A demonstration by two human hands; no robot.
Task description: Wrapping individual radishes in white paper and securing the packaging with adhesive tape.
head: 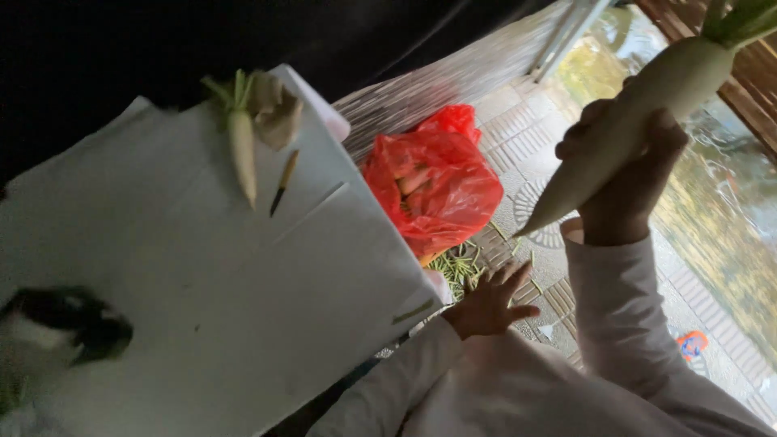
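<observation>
The right hand (623, 174) is clamped around a long white radish (627, 121) (tip pointing down), raised above the red bag (437, 182); the left hand (490, 303) hangs spread and empty beside the white board (243, 307), where a careful set-down seems due.

Probably an outdoor vegetable stall: paved ground (518, 137), white table (243, 307), red bag (453, 186).

A white radish (623, 121) with green leaf stalks is gripped in the right hand (619, 174), above pale sleeves (623, 316). The table (210, 307) is white, with a smaller white radish (243, 158) on it. A red plastic bag (437, 182) is seen on grey patterned paving (526, 137)
</observation>
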